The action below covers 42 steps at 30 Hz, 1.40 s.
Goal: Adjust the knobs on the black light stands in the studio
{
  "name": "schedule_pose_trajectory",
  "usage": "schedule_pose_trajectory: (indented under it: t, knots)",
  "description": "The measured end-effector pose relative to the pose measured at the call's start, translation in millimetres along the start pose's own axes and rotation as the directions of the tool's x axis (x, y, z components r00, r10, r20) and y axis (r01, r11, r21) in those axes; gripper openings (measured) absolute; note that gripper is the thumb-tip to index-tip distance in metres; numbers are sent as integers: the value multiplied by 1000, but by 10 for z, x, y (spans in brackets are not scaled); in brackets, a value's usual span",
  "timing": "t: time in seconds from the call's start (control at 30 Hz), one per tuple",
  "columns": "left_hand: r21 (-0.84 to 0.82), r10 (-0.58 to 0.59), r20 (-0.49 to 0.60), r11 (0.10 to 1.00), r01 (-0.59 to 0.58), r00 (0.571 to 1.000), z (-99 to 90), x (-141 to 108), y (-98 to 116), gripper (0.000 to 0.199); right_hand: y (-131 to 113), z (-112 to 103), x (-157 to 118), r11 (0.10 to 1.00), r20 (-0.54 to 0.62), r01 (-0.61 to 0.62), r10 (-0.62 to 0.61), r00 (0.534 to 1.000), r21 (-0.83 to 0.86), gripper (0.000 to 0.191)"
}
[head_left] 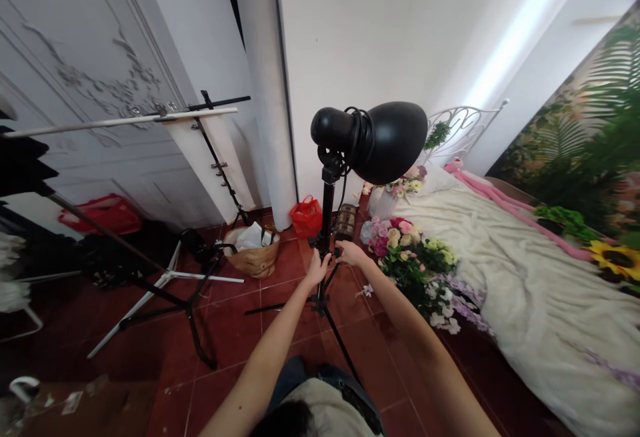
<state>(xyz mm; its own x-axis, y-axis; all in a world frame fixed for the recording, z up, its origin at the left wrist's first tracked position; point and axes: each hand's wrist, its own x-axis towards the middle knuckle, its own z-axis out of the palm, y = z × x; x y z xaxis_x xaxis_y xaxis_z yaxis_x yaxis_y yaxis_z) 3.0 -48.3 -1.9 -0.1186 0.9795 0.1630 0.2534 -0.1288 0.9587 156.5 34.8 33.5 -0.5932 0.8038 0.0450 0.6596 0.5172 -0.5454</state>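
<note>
A black studio lamp (395,140) with a round reflector and a coiled cable sits on top of a black light stand (327,207). The stand is upright on spread legs before me. My left hand (319,268) is closed round the stand's pole just below a clamp collar. On the right side of that collar, the fingers of my right hand (350,253) pinch its knob. The fingertips of both hands are small and partly hidden by the stand.
Flowers (400,240) lie beside a bed with a cream blanket (520,270) at the right. Behind the stand are a red bag (306,216) and a small chest (346,220). A woven basket (255,260) and other tripod legs (173,274) stand left on the tiles.
</note>
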Motion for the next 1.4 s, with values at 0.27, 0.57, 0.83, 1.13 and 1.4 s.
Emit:
schedule_pose_trajectory:
  t: [0.27,0.57,0.83,1.13,1.4]
  knots:
    - [18,-38,-4,999,38,999,-27,21,19,51,-300,362,-494,989,-293,-95,59,954,-112,42]
    - [-2,-63,-6,998,63,998,-46,26,-14,57,-150,859,-967,976,-269,-215,199,942,-30,67]
    - [-17,-12,5,1000,12,1000,-32,53,-134,54,-652,149,-572,979,-558,50,69,827,195,58]
    - [-77,170,42,983,-166,985,-56,62,-295,41,-993,346,-179,978,-489,-153,202,849,140,38]
    - [-25,157,3,987,-157,988,-100,18,-343,42,-955,546,36,916,-443,-290,389,808,276,24]
